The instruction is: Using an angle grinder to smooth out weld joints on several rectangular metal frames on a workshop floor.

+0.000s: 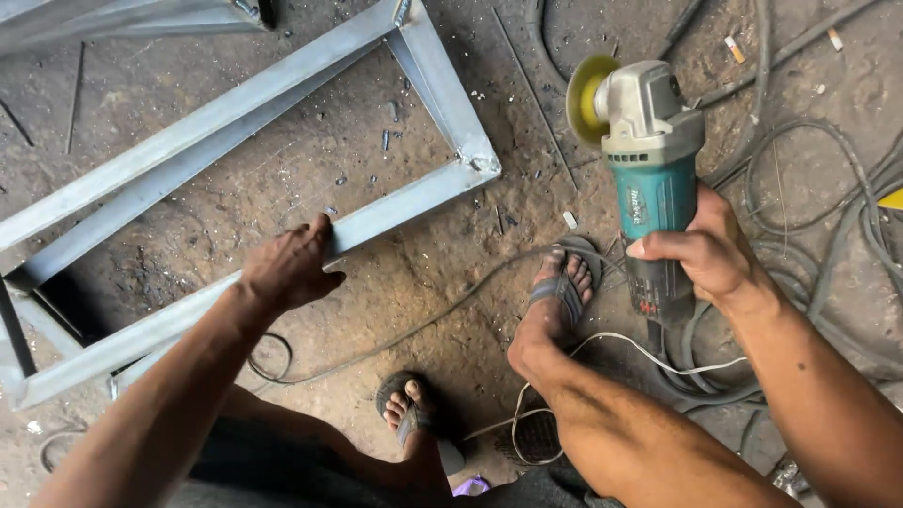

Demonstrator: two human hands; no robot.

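My left hand (288, 265) rests on the near bar of a welded frame of grey square steel tube (414, 198), fingers curled over its edge. My right hand (710, 252) grips the body of a teal and grey angle grinder (649, 160). The grinder is held above the floor, its yellow disc (588, 97) pointing away from me, right of the frame's welded corner (477, 162). My sandalled feet (562, 287) stand on the floor between the two arms.
The dirty concrete floor (310, 169) is strewn with metal bits. Grey cables and hoses (828, 216) coil at the right, and a thin white cord (621, 339) loops by my foot. More steel tubing (113, 19) lies at the top left.
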